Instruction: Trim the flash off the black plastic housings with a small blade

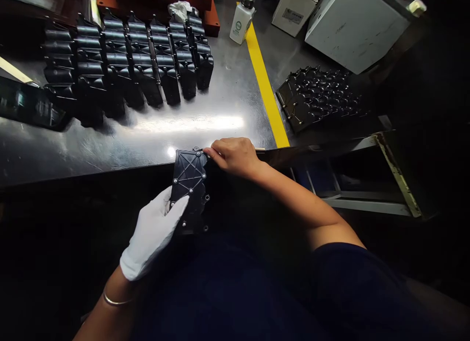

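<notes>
My left hand [152,228], in a white glove, grips a flat black plastic cover [190,172] at its lower left edge, thumb on its face. The cover has crossed ribs and several small metal-coloured round inserts, and is held upright in front of the bench edge. My bare right hand [235,155] is closed at the cover's upper right corner. From behind it pokes the pale end of a thin stick-like tool [260,149]; the hand hides most of that tool, and its tip is not clear.
On the metal bench [223,101] stand rows of black moulded parts [139,61] at left. More black parts [323,93] lie right of a yellow tape line [266,86]. Behind are a white pump bottle [242,18], an orange block [211,17], a small box [293,10] and a grey case [356,27].
</notes>
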Motion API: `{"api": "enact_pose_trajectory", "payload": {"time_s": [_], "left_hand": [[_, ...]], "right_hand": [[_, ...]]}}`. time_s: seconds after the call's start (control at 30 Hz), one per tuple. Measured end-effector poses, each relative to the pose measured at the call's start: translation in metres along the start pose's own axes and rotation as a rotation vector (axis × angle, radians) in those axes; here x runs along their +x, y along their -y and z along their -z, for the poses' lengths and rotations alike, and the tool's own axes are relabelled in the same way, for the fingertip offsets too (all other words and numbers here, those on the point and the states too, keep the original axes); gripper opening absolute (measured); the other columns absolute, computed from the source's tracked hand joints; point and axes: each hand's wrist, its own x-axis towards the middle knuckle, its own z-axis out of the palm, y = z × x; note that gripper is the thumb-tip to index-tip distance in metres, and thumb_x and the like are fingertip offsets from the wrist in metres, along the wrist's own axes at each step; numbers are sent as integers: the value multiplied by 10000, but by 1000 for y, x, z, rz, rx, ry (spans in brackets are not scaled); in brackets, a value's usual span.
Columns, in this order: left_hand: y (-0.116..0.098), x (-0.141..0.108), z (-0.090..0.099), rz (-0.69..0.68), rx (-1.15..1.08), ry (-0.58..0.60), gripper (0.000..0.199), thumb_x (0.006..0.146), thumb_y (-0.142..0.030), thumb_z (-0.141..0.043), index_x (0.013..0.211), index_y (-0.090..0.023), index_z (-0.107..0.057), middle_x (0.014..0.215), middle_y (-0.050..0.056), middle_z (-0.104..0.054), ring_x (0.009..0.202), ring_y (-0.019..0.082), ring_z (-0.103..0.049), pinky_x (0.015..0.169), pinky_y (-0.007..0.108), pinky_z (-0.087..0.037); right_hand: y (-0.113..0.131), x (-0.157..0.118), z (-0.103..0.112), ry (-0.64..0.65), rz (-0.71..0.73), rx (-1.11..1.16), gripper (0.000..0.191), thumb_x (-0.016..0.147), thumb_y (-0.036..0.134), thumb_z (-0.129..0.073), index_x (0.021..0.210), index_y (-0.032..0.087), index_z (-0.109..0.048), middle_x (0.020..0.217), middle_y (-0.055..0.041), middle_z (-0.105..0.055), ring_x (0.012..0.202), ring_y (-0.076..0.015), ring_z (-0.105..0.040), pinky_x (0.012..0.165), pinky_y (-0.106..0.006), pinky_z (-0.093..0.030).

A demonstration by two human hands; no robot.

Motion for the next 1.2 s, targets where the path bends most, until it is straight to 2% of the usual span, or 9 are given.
{"api": "enact_pose_trajectory", "payload": {"time_s": [0.13, 0.33, 0.5, 0.77, 1.0, 1.2], "left_hand": [[0, 2, 0, -8, 54, -38, 517, 841, -551, -677, 1236, -218, -684, 905, 35, -729, 791, 201, -652, 683, 276, -516], [-1, 4, 1, -28, 48, -20, 496, 854, -516, -668, 1251, -218, -679, 911, 44, -728, 777, 209, -649, 634, 275, -515], [-3, 4, 1, -37, 75, -34, 516, 857, -545, -652, 1248, -209, -681, 919, 57, -732, 830, 234, -670, 640, 281, -523], [-2, 3, -3, -14, 58, -53, 482, 845, -553, -667, 1190, -218, -697, 878, 19, -723, 725, 178, -631, 632, 260, -500], [2, 6, -2, -52, 147, -100, 479, 853, -577, -641, 1158, -214, -700, 916, 38, -738, 815, 224, -673, 717, 300, -517], [3, 6, -2, -60, 164, -96, 456, 859, -568, -628, 1126, -207, -705, 912, 46, -740, 809, 229, -677, 705, 304, -527]], "right_hand": [[0, -10, 3, -31, -39, 56, 474, 1030, 465, -392, 821, 157, -686, 725, -50, -684, 627, -138, -522, 588, -299, -191], [2, -33, 9, 46, 106, 132, 457, 1023, 455, -401, 778, 172, -663, 694, -35, -657, 639, -134, -525, 584, -294, -206], [-1, -31, 7, 48, 168, 78, 515, 1020, 496, -378, 737, 171, -659, 645, -36, -609, 617, -134, -496, 572, -308, -177], [-1, -32, 6, 6, 171, 42, 564, 1032, 513, -337, 722, 169, -660, 645, -42, -610, 617, -128, -486, 564, -303, -170], [1, -37, 0, -5, 123, 82, 537, 1035, 496, -356, 762, 166, -682, 683, -44, -656, 624, -125, -531, 573, -294, -210], [1, -43, -8, -57, 81, 182, 500, 1030, 478, -394, 783, 168, -699, 717, -45, -697, 659, -125, -592, 599, -275, -276]]}}
